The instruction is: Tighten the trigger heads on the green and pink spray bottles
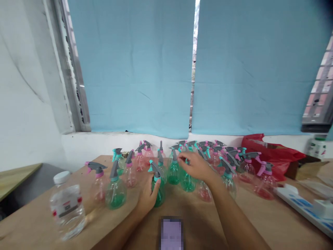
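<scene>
My left hand [148,196] is wrapped round a green spray bottle [160,195] with a grey head and teal trigger, standing near the front of the group. My right hand [194,165] is raised over the bottles farther back, its fingers curled in toward the thumb. Just left of those fingertips is another green spray bottle [173,173] with a grey head. A third green bottle [188,182] stands below the right hand, which hides its top. Whether the right fingers grip anything cannot be made out.
Several pink and green spray bottles crowd the wooden table [197,222], among them a clear-green one [116,194] at left. A water bottle [67,206] stands front left, a phone [171,234] lies at the front edge. At right are a red bag [273,156] and a white power strip [304,208].
</scene>
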